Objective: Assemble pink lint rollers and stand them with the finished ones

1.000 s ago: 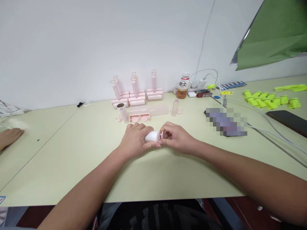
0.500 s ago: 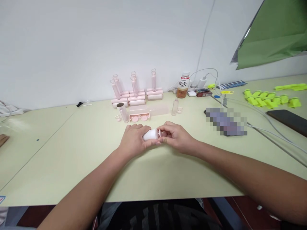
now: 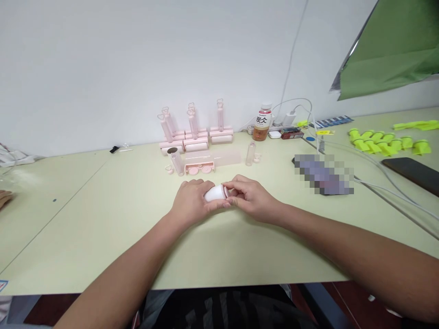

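My left hand (image 3: 192,200) is wrapped round a white lint roll (image 3: 214,193), which lies on its side just above the table. At the roll's right end, my right hand (image 3: 252,197) pinches a pink end cap (image 3: 226,191) between thumb and fingers. The cap sits against the roll's end, with part of it behind my fingertips. Beyond my hands lie an open pink case (image 3: 199,168) with two round discs, a clear tube (image 3: 176,162) with a dark open top, and another clear tube (image 3: 250,154) beside a small pink heart-shaped piece (image 3: 257,158).
Finished-looking pink lint rollers (image 3: 195,144) with heart-loop handles stand along the wall. A labelled bottle (image 3: 262,123), a blurred-out phone (image 3: 320,176), white cables (image 3: 387,169), several neon-yellow pieces (image 3: 387,141) and a dark phone (image 3: 411,171) occupy the right. Another person's hand (image 3: 4,198) shows at the left edge.
The pink end cap, held slightly apart from the roll before, now rests against its right end. Both hands have stayed almost in place.
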The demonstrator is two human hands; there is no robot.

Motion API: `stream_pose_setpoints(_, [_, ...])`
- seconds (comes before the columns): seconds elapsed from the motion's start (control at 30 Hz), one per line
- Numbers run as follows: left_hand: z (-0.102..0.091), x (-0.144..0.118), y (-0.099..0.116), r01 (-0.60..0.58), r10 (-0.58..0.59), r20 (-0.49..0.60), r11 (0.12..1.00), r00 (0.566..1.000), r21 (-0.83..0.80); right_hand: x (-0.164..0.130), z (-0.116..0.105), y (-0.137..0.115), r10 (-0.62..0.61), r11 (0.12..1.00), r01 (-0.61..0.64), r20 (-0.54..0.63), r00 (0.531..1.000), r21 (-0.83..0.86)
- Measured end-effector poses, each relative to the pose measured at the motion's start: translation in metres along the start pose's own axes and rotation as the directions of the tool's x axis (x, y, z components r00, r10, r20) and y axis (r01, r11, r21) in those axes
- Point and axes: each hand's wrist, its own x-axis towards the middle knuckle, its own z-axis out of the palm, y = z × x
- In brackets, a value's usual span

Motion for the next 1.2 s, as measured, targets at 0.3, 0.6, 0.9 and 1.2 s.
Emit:
stream_pose_setpoints(0.3, [0.0,-0.001,0.002,0.13,-0.13,0.053,0.991,0.99,0.009,0.015,-0.026,0.025,0.05,0.98,-0.114,-0.35,0.935,-0.164])
stream_pose_setpoints(0.6, [0.001,0.0,0.003,0.253,-0.295,-0.017,0.845,0.955,-0.471,0.03,-0.045,0.08,0.26,0.783,-0.364,-0.266,0.928,-0.505])
stream_pose_setpoints(0.9, [0.004,0.01,0.002,0.302,-0.454,0.257,0.03,0.853,-0.953,0.028,-0.046,0.059,0.021,0.896,-0.187,-0.381,0.924,-0.403])
stream_pose_setpoints(1.2, [-0.003,0.009,0.001,0.27,-0.415,0.319,-0.173,0.852,-0.947,-0.001,-0.033,-0.007,-0.346,0.927,0.35,0.049,0.937,-0.138])
